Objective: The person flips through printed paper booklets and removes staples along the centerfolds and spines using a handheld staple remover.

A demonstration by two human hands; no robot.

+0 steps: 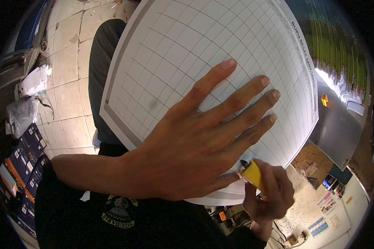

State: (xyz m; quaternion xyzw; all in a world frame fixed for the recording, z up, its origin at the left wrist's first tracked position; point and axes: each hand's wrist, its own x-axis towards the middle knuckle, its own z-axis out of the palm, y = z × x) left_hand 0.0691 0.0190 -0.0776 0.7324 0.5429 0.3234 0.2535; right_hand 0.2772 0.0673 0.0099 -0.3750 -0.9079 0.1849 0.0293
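Note:
A large white sheet (166,50) with a printed grid and a line of text along one edge spreads in front of my body. Flat on it lies my left hand (199,128), palm down with the fingers spread and the thumb toward the sheet's near edge. By that edge, close to the left thumb, my right hand (270,193) is closed around a small yellow tool (253,174) with a dark tip. The tip touches or nearly touches the sheet; I cannot tell which. The fingers partly hide the tool, so its exact kind is unclear.
At the right stands a dark metallic surface (336,128) with a small yellow-orange object (324,100) on it. Stacked sheets with green edges (336,54) sit beyond. Dark printed boxes (27,166) and a plastic bag (23,116) rest at the left on the tiled floor (66,79).

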